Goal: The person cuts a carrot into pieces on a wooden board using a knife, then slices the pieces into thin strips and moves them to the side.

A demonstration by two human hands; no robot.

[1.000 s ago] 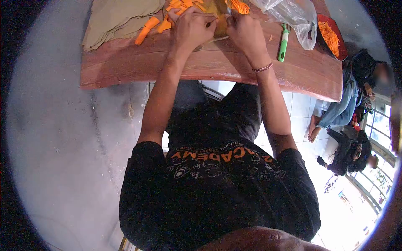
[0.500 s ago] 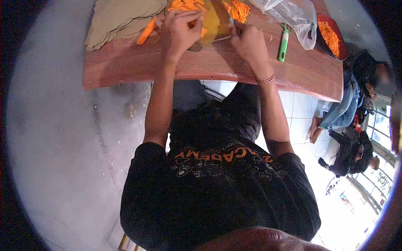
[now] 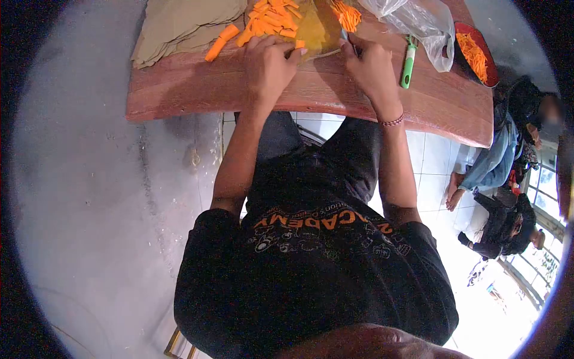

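My left hand (image 3: 270,69) is at the near edge of a yellowish cutting board (image 3: 320,30), its thumb and fingers closed on a small carrot piece (image 3: 299,44). In my right hand (image 3: 373,69) is a knife (image 3: 344,36); its short visible blade points away from me, and the fingers hide most of the handle. Just beyond my left hand lies a heap of flat carrot slices (image 3: 270,19). Thin carrot strips (image 3: 347,16) are piled at the board's right side, past the knife. A thicker carrot chunk (image 3: 221,43) rests left of my left hand.
Layered brown sheets (image 3: 179,30) cover the table's left part. Right of my right hand lie a green-handled peeler (image 3: 408,64) and a clear plastic bag (image 3: 430,36). A dark-rimmed bowl holds carrot shreds (image 3: 472,57) at the right edge. Two people (image 3: 514,119) sit beyond.
My left hand has drawn back from the carrot slices and chunk, uncovering them, and now pinches a small piece near the board's edge. My right hand with the knife has shifted slightly right.
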